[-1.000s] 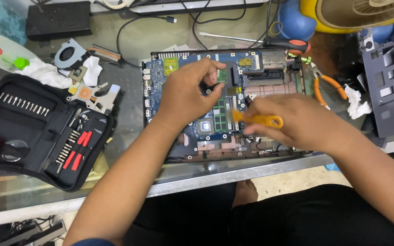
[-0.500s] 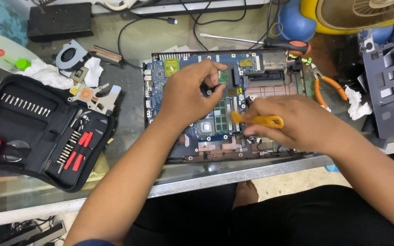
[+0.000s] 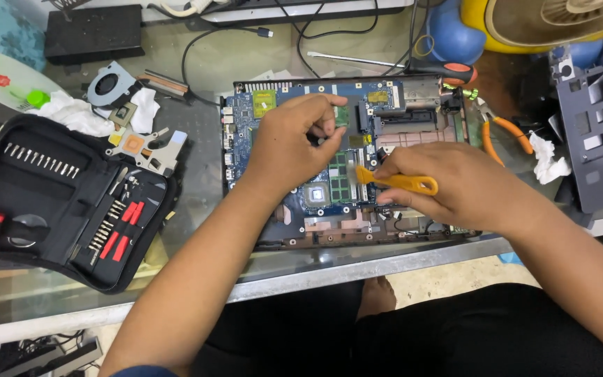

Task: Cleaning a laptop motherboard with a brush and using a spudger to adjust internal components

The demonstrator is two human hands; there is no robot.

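Blue board (image 3: 385, 105) lies bare inside an opened laptop base on the glass table (image 3: 197, 174), its long side running left to right in front of the person.

Left hand (image 3: 289, 150) rests on the board's middle-left, fingers (image 3: 326, 129) curled in and pinched together. What they pinch is too small to make out; something dark shows between the tips. Cannot tell if it is a screw or a part.

Right hand (image 3: 455, 185) is closed round a yellow pry tool (image 3: 398, 182). Tool's long axis runs left to right; its flat tip points left and meets the green memory sticks (image 3: 340, 178) near the board's centre. The sticks lie just below the left fingertips and just left of the right hand, so both hands are near; the right, through the tool, is the one touching.

Around:
- black toolkit (image 3: 57, 195) open at far left, bits and red-handled tools in rows, well apart from the board.
- fan (image 3: 108, 85) and heatsink (image 3: 141, 143) loose on the table between kit and board, with white tissue beside them.
- orange pliers (image 3: 507, 132) just right of the board, behind the right hand.
- screwdriver (image 3: 392, 64) lies along the board's far edge.

Left wrist crosses the board's left half and hides what lies under it.
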